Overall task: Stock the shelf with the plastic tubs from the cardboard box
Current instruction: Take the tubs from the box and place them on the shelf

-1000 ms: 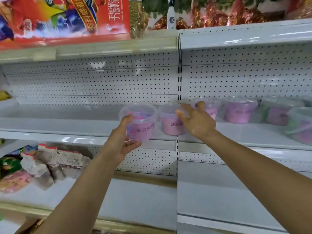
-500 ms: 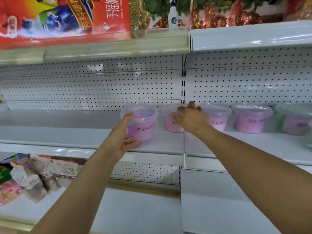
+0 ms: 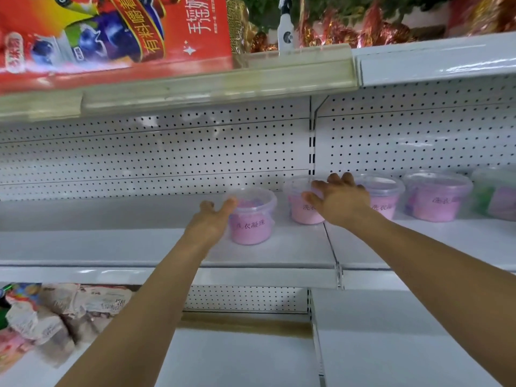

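Observation:
Several clear plastic tubs with pink contents stand in a row on the white middle shelf (image 3: pixel 125 244). The leftmost tub (image 3: pixel 252 227) stands on the shelf board. My left hand (image 3: pixel 209 222) is at its left side, thumb against the rim, fingers loose. My right hand (image 3: pixel 342 201) lies with spread fingers over the second tub (image 3: pixel 300 212) and hides its right half. Further right stand a third tub (image 3: pixel 384 195), a fourth tub (image 3: pixel 435 201) and a greenish tub (image 3: pixel 497 198). The cardboard box is out of view.
The upper shelf carries a big red carton (image 3: pixel 111 37), a white bottle (image 3: pixel 286 32) and foil-wrapped goods (image 3: pixel 363 29). Crumpled packets (image 3: pixel 55 311) lie at the left of the lower shelf (image 3: pixel 237 356). A perforated back panel (image 3: pixel 167 155) closes the bay.
My left hand carried the tub forward and set it down on the shelf, then loosened its grip. My right hand stayed on the second tub and spread its fingers. The camera moved closer.

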The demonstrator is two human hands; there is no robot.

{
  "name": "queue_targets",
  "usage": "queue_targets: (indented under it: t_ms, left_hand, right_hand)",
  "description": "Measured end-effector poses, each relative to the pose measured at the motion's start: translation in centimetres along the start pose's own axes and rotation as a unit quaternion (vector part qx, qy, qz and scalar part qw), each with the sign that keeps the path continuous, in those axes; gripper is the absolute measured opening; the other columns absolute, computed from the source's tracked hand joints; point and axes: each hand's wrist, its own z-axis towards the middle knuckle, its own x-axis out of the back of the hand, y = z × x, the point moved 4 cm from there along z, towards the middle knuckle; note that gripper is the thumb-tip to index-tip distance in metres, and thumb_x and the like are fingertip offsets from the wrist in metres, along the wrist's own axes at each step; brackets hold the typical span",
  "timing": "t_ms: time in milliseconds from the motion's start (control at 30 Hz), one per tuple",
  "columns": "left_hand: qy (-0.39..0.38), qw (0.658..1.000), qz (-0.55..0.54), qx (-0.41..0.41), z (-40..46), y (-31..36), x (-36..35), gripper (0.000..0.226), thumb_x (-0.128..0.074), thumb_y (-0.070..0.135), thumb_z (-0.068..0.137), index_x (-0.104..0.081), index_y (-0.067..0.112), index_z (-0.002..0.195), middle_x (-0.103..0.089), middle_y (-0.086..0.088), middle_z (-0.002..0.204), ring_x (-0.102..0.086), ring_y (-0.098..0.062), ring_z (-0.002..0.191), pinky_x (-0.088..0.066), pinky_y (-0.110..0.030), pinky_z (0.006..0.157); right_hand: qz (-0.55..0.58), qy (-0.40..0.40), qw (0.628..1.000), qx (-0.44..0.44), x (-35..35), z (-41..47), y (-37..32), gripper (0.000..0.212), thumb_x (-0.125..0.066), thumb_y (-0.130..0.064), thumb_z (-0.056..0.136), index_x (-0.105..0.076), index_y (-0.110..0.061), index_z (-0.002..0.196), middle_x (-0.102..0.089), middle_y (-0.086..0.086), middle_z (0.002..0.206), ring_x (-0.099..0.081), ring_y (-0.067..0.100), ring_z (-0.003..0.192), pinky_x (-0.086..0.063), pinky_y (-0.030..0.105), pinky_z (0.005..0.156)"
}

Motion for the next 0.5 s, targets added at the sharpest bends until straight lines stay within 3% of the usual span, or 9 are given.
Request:
queue_targets:
  t_ms: [67, 167, 233, 367, 500]
  left_hand:
    - [0.064, 0.981, 0.084, -0.166, -0.1, 0.5, 0.5, 0.068, -0.043, 0.066, 0.087, -0.033, 0.029, 0.144, -0.037, -0.005, 0.146, -0.039, -0.029, 0.130, -0.032, -0.037, 0.106]
    - [0.062, 0.900, 0.211, -0.376, -1.0, 1.6, -0.5, 0.070, -0.055, 0.067, 0.075, -0.042, 0.038, 0.138, -0.045, 0.011, 0.141, -0.032, -0.013, 0.135, -0.021, -0.031, 0.110]
    - [0.073, 0.860, 0.299, -0.407, -0.1, 1.8, -1.3, 0.059, -0.064, 0.057, 0.078, -0.049, 0.039, 0.132, -0.052, 0.014, 0.136, -0.041, -0.012, 0.130, -0.020, -0.036, 0.114]
    - [0.054, 0.886, 0.248, -0.388, 2.7, 2.6, -1.9, 0.048, -0.070, 0.036, 0.081, -0.058, 0.031, 0.127, -0.060, 0.010, 0.128, -0.054, -0.018, 0.115, -0.037, -0.029, 0.100]
    - [0.018, 0.900, 0.236, -0.365, 5.1, 3.2, -2.4, 0.047, -0.069, 0.029, 0.083, -0.056, 0.026, 0.129, -0.057, 0.007, 0.131, -0.050, -0.020, 0.119, -0.034, -0.025, 0.097]
  right_hand:
    - [0.019, 0.002, 1.000, 0.017, 0.0, -0.5, -0.3, 0.049, -0.029, -0.049, 0.098, -0.034, -0.029, 0.143, -0.028, 0.002, 0.150, -0.022, 0.026, 0.138, -0.034, 0.044, 0.102]
    - [0.032, 0.049, 0.996, 0.071, -0.4, -1.4, -1.1, 0.047, -0.039, -0.034, 0.098, -0.034, -0.028, 0.144, -0.033, -0.002, 0.151, -0.025, 0.023, 0.138, -0.035, 0.038, 0.102]
    - [0.059, 0.053, 0.994, 0.073, -0.6, -1.6, -1.2, 0.044, -0.043, -0.025, 0.097, -0.039, -0.026, 0.142, -0.041, -0.002, 0.146, -0.030, 0.023, 0.135, -0.038, 0.036, 0.099]
    - [0.084, 0.032, 0.994, 0.062, -0.5, -1.0, -1.3, 0.045, -0.041, -0.016, 0.098, -0.041, -0.026, 0.141, -0.042, -0.002, 0.146, -0.029, 0.024, 0.135, -0.038, 0.036, 0.098]
    - [0.091, 0.016, 0.994, 0.052, -0.7, -0.9, -1.2, 0.047, -0.042, -0.016, 0.098, -0.039, -0.027, 0.143, -0.039, -0.002, 0.149, -0.027, 0.023, 0.137, -0.036, 0.037, 0.103]
